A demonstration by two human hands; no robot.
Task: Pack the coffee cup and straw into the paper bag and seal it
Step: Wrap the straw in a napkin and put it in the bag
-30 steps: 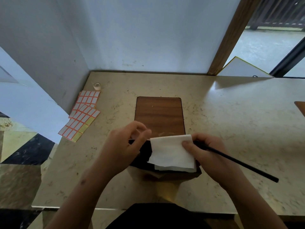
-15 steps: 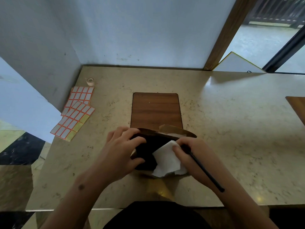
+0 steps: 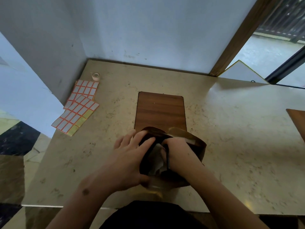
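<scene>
A brown paper bag (image 3: pixel 197 144) stands open at the near middle of the table, seen from above. My left hand (image 3: pixel 130 161) grips its left rim, thumb at the near edge and fingers over the far-left edge. My right hand (image 3: pixel 179 154) reaches down into the bag's mouth, holding a black straw (image 3: pixel 168 160) and a white napkin (image 3: pixel 156 160), both mostly inside. The bag's inside is dark. The coffee cup cannot be made out.
A wooden board (image 3: pixel 160 109) lies just beyond the bag. Label sticker sheets (image 3: pixel 79 106) and a small tape roll (image 3: pixel 95 76) sit at the far left by the wall. Another wooden board (image 3: pixel 297 119) shows at the right edge. The table's near edge (image 3: pixel 66 206) is close.
My right hand has pushed the napkin and straw down from above the bag into its mouth. My left hand moved to hold the left rim open.
</scene>
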